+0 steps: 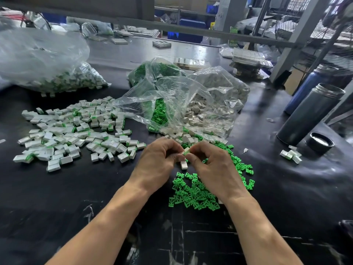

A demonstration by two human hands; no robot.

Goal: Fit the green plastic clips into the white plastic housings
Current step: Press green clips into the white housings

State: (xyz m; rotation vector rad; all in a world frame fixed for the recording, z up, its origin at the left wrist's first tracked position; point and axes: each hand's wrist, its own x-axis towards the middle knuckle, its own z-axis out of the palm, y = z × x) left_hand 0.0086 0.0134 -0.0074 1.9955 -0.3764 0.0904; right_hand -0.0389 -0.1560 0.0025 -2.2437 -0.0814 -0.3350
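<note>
On the black workbench [267, 188] both hands meet mid-assembly, the left hand [160, 161] pinching a white housing [183, 165] while the right hand [214, 165] pinches a green clip [186, 152] at its mouth, likely needing a firm push next.

black worktable [57, 188], grey metal shelving [298, 25]

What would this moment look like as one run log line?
step: fitting clip | hands: left hand and right hand pinch white housing together | loose green clips below | finished pile left
</note>
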